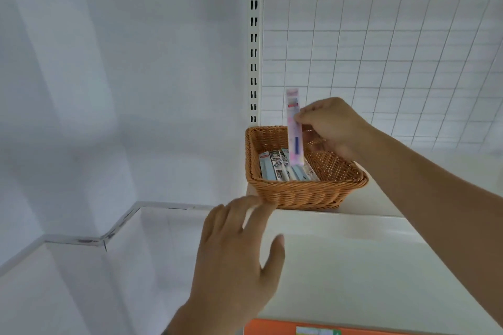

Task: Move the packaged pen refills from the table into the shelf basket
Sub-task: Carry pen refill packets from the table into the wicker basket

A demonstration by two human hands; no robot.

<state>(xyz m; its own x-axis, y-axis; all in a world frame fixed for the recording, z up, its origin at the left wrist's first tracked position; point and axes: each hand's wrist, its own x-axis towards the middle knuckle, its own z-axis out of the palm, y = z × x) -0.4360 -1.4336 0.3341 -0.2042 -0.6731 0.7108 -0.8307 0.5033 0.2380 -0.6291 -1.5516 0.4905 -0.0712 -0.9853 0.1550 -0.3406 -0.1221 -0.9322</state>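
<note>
A brown wicker basket (299, 193) stands on the white shelf (340, 253), near its left end. Several packaged pen refills (275, 167) lie flat inside it, on the left side. My right hand (332, 125) reaches over the basket and pinches a pink refill pack (294, 128), which stands upright with its lower end down inside the basket. My left hand (239, 250) hovers with straight, spread fingers just in front of the basket's near left corner, fingertips close to the wicker and the shelf edge, holding nothing.
A white wire grid panel (394, 43) backs the shelf, with a slotted upright post (254, 43) at its left. White walls fill the left side. An orange object (313, 328) shows at the bottom edge.
</note>
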